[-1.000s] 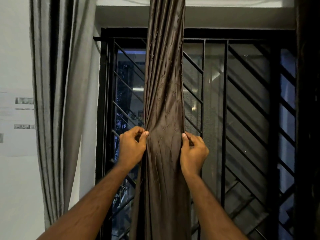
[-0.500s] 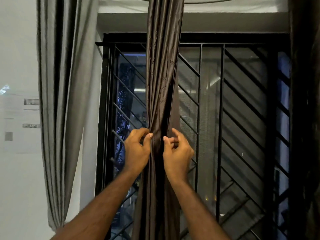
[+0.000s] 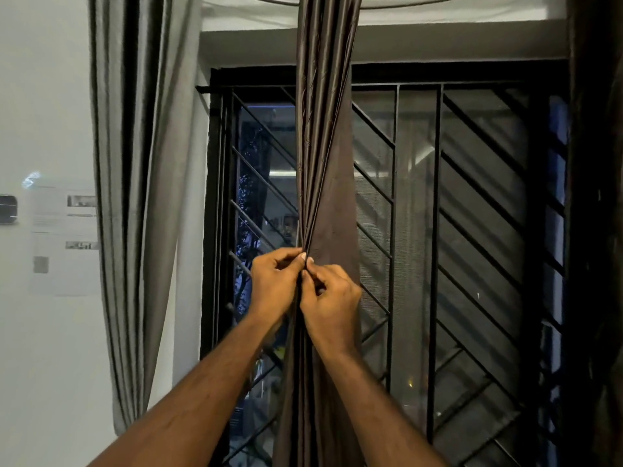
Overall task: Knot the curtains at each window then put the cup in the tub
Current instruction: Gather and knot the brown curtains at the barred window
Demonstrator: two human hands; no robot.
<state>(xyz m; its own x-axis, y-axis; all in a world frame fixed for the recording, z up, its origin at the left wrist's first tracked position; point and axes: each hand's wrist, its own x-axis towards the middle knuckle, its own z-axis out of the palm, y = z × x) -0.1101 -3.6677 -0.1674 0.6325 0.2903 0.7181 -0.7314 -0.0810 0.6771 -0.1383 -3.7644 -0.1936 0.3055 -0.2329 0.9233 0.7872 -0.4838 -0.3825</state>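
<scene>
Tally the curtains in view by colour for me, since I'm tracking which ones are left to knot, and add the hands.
Brown curtain, gathered between both hands: 1
Grey curtain, hanging loose at the left of the window: 1
Hands, left hand and right hand, both pinching the brown curtain: 2
Total: 4

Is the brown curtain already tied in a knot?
No, the brown curtain hangs only gathered, with the left hand and right hand pinching its folds together.
</scene>
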